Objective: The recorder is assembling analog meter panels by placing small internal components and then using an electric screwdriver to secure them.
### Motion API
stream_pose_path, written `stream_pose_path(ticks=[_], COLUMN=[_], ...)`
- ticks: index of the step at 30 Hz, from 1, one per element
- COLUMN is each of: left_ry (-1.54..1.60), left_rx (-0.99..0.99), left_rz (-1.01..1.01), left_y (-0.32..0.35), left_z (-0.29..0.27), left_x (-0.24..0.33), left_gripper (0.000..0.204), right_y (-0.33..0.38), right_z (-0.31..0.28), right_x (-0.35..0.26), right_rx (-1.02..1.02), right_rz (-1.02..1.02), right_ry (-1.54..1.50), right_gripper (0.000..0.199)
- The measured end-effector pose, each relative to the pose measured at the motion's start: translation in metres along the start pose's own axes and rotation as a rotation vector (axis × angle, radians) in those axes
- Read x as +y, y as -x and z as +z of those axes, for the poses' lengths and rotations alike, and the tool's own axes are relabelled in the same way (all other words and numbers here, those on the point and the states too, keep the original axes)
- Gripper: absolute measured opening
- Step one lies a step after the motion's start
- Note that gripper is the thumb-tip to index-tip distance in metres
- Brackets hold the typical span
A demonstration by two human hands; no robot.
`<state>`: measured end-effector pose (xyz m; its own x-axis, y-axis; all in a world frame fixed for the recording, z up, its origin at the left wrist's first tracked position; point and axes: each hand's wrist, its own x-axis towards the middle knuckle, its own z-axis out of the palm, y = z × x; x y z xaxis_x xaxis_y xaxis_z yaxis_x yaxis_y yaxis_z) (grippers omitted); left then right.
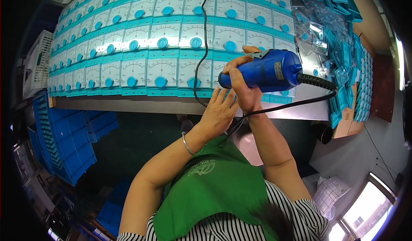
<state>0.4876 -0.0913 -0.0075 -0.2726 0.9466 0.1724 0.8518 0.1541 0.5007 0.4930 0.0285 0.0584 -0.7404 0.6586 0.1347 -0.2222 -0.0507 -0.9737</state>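
Note:
My right hand (245, 90) is wrapped round a blue corded electric screwdriver (271, 72), held sideways above the near rows. Its tip end points left and the bit does not show. Below it, my left hand (219, 114) is open, fingers stretched toward the near edge of the panel meters (161, 71). Whether those fingertips touch a meter, I cannot tell. The meters have white dial faces, teal frames and round blue knobs, and stand in several close rows. A black cable (296, 108) runs from the tool's right end back past my right wrist.
A thin black cord (206, 35) lies across the meters. Clear covers and teal frames (341, 56) are heaped at the right end of the metal table (309, 111). Blue crates (71, 133) stand at lower left, a white basket (38, 62) at far left, and a cardboard box (348, 123) at right.

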Motion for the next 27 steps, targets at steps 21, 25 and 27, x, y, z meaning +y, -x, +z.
stream_pose_path(ticks=[21, 25, 27], left_ry=[0.948, 0.143, 0.153], left_rx=[0.209, -0.002, 0.025], left_rz=[-0.200, -0.016, 0.014], left_y=[-0.011, 0.000, 0.001], left_z=[0.009, -0.005, -0.016], left_x=[-0.007, -0.007, -0.006], left_gripper=[0.046, 0.041, 0.043], right_y=[0.009, 0.001, -0.007], right_z=[0.006, 0.010, 0.008], right_x=[0.023, 0.013, 0.005], right_rx=[-0.009, -0.048, -0.030], right_rz=[0.025, 0.051, -0.008], right_ry=[-0.061, 0.007, 0.067], right_gripper=[0.013, 0.044, 0.050])
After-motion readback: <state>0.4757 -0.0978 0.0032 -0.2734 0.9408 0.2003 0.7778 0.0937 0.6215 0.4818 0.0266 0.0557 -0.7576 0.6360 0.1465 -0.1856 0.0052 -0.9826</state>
